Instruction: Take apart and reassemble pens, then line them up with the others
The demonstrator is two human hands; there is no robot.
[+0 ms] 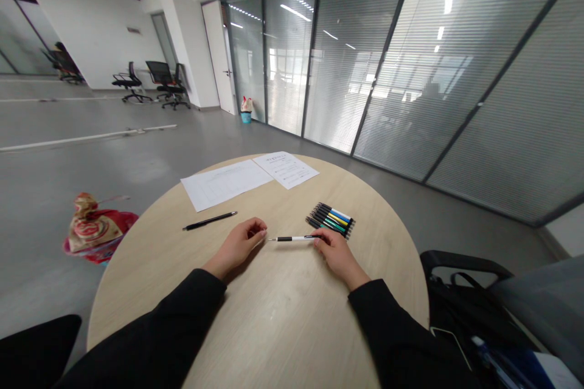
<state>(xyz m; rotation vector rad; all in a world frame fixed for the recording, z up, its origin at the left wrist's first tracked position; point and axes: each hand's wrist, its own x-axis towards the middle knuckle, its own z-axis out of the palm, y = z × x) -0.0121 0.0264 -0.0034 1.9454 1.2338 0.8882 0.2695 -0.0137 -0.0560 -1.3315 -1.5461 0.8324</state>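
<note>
My left hand rests on a round light-wood table, its fingers curled with nothing visible in them. Their tips are very close to the tip of a slim white-and-black pen. My right hand pinches the far end of that pen against the tabletop. Just beyond the right hand lies a tight group of several black pens with coloured barrels. A black pen lies to the left, beyond my left hand. Two printed paper sheets lie at the far edge.
A red patterned bag sits on the grey floor left of the table. A black bag sits on a chair at the right. Glass partitions with blinds run behind the table, and black office chairs stand farther back.
</note>
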